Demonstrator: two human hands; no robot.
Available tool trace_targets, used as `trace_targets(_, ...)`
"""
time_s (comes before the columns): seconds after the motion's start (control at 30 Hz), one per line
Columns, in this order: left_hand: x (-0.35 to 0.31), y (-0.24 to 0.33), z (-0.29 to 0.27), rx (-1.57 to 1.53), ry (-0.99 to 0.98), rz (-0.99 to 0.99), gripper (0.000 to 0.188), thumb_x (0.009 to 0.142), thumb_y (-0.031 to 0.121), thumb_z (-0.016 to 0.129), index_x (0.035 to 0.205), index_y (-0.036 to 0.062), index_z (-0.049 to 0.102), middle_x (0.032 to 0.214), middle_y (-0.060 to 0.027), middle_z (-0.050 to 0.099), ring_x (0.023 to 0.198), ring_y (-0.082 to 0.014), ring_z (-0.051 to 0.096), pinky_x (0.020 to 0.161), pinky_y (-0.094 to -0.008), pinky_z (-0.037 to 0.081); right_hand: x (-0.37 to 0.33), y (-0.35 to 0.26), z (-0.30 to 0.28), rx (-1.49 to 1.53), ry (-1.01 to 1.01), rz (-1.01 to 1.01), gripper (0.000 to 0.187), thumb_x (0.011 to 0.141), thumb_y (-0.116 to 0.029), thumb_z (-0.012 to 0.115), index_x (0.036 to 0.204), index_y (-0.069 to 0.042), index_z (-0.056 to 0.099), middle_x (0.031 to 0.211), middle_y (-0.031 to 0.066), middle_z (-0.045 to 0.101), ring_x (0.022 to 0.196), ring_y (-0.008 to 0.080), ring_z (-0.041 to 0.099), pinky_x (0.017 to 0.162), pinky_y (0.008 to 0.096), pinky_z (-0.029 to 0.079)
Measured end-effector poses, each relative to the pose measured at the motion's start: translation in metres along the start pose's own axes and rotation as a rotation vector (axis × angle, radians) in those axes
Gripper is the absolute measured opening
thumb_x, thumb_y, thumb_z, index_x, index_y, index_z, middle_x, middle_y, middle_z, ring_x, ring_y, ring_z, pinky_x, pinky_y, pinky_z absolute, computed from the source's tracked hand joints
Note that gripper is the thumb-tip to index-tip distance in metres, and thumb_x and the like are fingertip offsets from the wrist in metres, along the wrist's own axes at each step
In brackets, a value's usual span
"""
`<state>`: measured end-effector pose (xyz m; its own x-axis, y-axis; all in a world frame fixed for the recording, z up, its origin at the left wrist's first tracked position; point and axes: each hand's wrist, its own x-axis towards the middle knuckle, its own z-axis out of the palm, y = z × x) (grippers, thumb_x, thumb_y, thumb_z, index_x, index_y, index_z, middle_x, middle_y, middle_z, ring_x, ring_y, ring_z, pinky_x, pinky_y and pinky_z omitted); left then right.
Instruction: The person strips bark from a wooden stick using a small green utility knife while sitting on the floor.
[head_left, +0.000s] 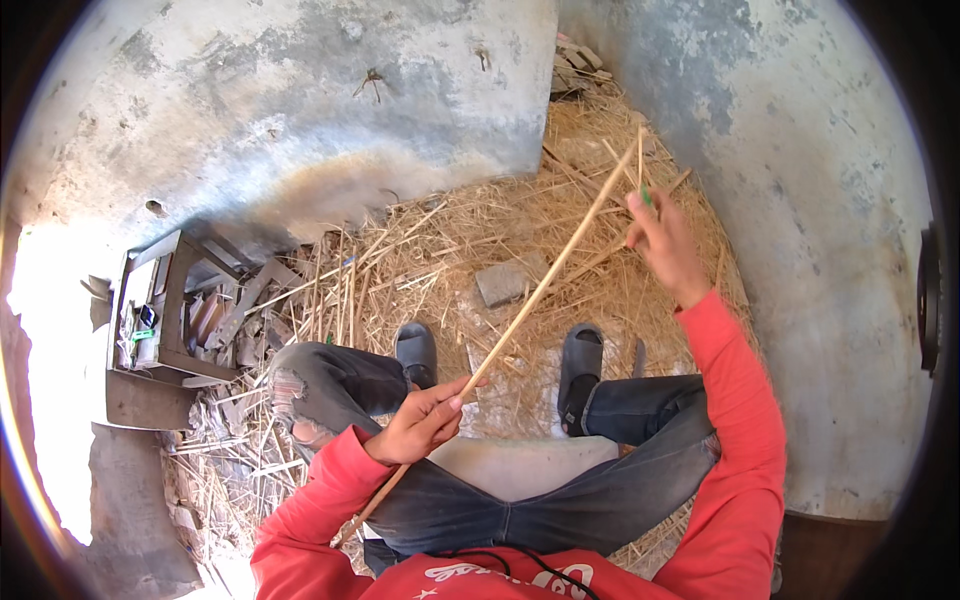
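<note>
1. Closest, at 6 o'clock, is a red top (480,575) with a dark string, and its right sleeve bends round at 4 o'clock.
2. Dark jeans (450,500) come next, with the knees spread wide and a rip at the left knee.
3. The left hand (425,420) is at 7 o'clock. Its fingers are curled tight around a long, pale stick (545,285).
4. The stick is tilted. It runs from 7 o'clock, over the left thigh, up to between 1 and 2 o'clock.
5. A pale block (525,465) sits between the thighs, near 6 o'clock.
6. Two dark sandals are on the feet: the left sandal (416,352) at 8 o'clock, the right sandal (580,370) at 4.
7. A grey brick (503,283) lies near the middle.
8. The right hand (665,245) is between 2 and 3 o'clock, near the stick's far end. It pinches a small green thing (646,196). I cannot tell if it touches the stick.
9. Messy straw (430,270) covers the ground.
10. A wooden frame (172,310) stands at 9 o'clock.
11. Farthest are patchy grey walls (300,110) at 11 and 3 o'clock.
</note>
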<state>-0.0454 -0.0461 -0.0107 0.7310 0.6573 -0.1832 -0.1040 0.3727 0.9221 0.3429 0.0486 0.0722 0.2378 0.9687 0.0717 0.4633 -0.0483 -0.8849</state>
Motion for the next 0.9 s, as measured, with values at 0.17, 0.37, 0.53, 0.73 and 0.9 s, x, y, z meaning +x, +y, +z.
trace_targets(0.17,0.003,0.002,-0.001,-0.041,0.040,0.056,0.046,0.112,0.019,0.039,0.152,-0.0044,0.039,0.057,0.0069,0.030,0.047,-0.0038,0.027,0.048,-0.0221,0.026,-0.045,-0.016,0.037,-0.277,-0.194,-0.278,0.058,0.103,-0.056,0.049,0.105,-0.001,0.067,0.066,0.0097,0.062,0.057,0.0208,0.061,0.056,0.0382,0.047)
trace_targets(0.37,0.010,0.005,0.008,-0.066,0.062,0.061,0.046,0.112,0.018,0.039,0.151,-0.0049,0.039,0.057,0.0069,0.029,0.047,-0.0041,0.026,0.048,-0.0228,0.025,-0.093,-0.036,0.080,-0.496,-0.330,-0.384,0.052,0.101,-0.052,0.051,0.096,-0.006,0.073,0.059,0.0182,0.062,0.054,0.0394,0.063,0.053,0.0491,0.050)
trace_targets(0.53,0.011,0.010,0.008,-0.116,0.046,0.022,0.047,0.112,0.020,0.038,0.155,-0.0004,0.037,0.058,0.0067,0.026,0.048,-0.0044,0.022,0.048,-0.0229,0.024,-0.070,-0.016,0.082,-0.595,-0.273,-0.437,0.050,0.103,-0.050,0.049,0.102,-0.007,0.075,0.056,0.0165,0.060,0.051,0.0370,0.062,0.050,0.0469,0.050)
trace_targets(0.73,0.004,0.002,0.004,-0.091,0.012,0.012,0.047,0.112,0.018,0.038,0.155,-0.0007,0.036,0.059,0.0067,0.026,0.048,-0.0043,0.023,0.048,-0.0228,0.024,-0.029,-0.006,0.049,-0.647,-0.060,-0.302,0.054,0.105,-0.052,0.044,0.111,-0.008,0.074,0.056,0.0145,0.058,0.050,0.0342,0.061,0.048,0.0466,0.048)
trace_targets(0.9,-0.002,0.000,0.006,-0.056,0.039,0.055,0.046,0.111,0.016,0.040,0.153,-0.0047,0.038,0.059,0.0060,0.028,0.048,-0.0042,0.025,0.048,-0.0234,0.025,-0.048,-0.013,0.047,-0.637,-0.194,-0.247,0.057,0.105,-0.054,0.043,0.101,-0.006,0.073,0.055,0.0156,0.058,0.049,0.0348,0.061,0.048,0.0473,0.049)
